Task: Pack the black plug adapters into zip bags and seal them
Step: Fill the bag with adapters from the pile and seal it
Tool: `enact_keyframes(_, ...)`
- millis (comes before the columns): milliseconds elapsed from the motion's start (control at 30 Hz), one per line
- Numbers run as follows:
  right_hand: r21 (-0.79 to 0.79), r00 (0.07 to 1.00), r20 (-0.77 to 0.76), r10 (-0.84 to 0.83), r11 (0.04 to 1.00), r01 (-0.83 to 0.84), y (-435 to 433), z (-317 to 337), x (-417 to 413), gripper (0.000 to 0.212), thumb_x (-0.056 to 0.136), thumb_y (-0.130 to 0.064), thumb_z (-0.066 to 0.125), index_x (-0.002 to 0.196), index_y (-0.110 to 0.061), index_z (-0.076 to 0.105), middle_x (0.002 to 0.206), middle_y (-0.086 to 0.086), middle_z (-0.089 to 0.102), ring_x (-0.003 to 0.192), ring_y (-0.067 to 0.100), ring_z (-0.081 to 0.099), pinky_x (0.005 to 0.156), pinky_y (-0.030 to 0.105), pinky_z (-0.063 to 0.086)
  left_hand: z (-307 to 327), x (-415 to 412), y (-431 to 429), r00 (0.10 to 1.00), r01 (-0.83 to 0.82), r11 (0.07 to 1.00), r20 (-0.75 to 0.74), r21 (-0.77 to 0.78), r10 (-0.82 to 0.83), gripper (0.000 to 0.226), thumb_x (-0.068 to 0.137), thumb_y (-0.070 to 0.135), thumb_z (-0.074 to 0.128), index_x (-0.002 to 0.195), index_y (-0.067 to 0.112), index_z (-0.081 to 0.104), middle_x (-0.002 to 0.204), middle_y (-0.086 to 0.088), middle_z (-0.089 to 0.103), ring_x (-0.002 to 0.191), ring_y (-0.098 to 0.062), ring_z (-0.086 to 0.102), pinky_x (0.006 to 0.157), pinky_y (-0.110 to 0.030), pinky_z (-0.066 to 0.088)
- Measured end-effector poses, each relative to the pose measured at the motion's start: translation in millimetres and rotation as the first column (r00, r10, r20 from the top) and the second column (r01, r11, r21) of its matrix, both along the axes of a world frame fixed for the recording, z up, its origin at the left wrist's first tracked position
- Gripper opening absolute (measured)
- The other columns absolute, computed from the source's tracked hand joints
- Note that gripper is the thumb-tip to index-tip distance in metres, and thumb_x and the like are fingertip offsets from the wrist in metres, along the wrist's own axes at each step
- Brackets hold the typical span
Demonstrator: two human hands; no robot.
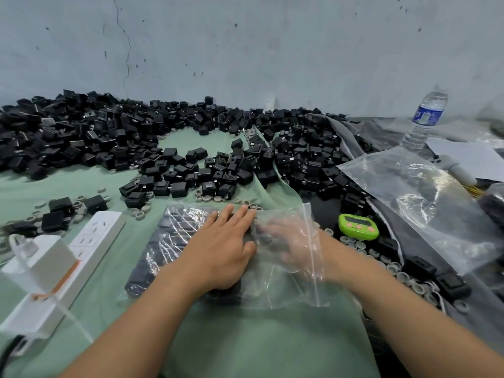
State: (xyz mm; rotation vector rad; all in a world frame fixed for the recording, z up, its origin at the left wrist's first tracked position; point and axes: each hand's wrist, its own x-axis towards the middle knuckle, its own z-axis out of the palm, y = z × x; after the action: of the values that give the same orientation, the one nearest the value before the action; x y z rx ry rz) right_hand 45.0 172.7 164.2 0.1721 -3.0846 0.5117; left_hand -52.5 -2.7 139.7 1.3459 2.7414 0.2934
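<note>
Head camera looks down on a green cloth (245,347), where a clear zip bag (275,290) lies in the lower middle of the frame. The bag's left part is filled with rows of black plug adapters (161,241). The left hand (222,249) lies palm down on that filled part, fingers straight and close together, pressing on the plastic and gripping nothing. Just to its right, the right hand (289,241) is inside the open end of the bag, seen through the film. It is blurred, its fingers look spread, and whether it holds an adapter cannot be told. The zip strip (313,255) runs from top to bottom across the right wrist.

A loose heap (81,137) of the same adapters stretches from the upper left of the frame to the centre, along the foot of the wall, and more lie at centre right. Small grey rings (207,198) are scattered on the cloth just above the bag. At lower left sits a white power strip (92,238) with a white charger block (38,257) on it. A green timer (358,226) lies right of the bag, near it but apart. Empty clear bags (425,197) are spread at the right, and a water bottle (426,115) stands at upper right.
</note>
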Motion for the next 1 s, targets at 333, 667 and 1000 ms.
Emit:
enact_keyframes(333,0.284,0.789,-0.114,-0.604,0.741,0.609,114.7,34.5,-25.2,0.027,0.090,-0.012,0.053,0.110,-0.020,0.069,0.124,0.009,0.069,0.100,0.030,0.062,0.083,0.035,0.050,-4.8,-1.8,4.1,1.000,-0.017,0.996,-0.023,-0.088,0.015,0.077,0.101,0.066,0.020,0.160,0.030,-0.015,0.166,0.011,-0.018,0.153,-0.013,-0.019,0.125,-0.036,-0.011)
enact_keyframes(667,0.272,0.827,-0.013,-0.562,0.794,0.544,123.0,12.5,-91.9,0.072,0.088,-0.010,0.062,0.151,-0.019,0.028,0.131,0.017,0.053,0.113,0.036,0.055,0.090,0.042,0.050,-6.6,-1.1,5.1,0.999,-0.026,0.997,-0.032,-0.070,0.024,0.079,0.100,0.066,0.022,0.159,0.030,-0.016,0.166,0.009,-0.018,0.153,-0.014,-0.018,0.122,-0.036,-0.014)
enact_keyframes(1000,-0.050,0.791,-0.262,-0.553,0.826,0.561,97.8,16.5,-71.8,0.011,0.094,-0.016,0.063,0.102,-0.022,0.066,0.097,0.003,0.070,0.089,0.027,0.063,0.078,0.037,0.052,-8.4,-1.5,5.6,0.999,-0.036,0.998,-0.028,-0.048,0.035,0.080,0.099,0.066,0.025,0.159,0.031,-0.014,0.167,0.009,-0.016,0.154,-0.014,-0.016,0.121,-0.035,-0.015)
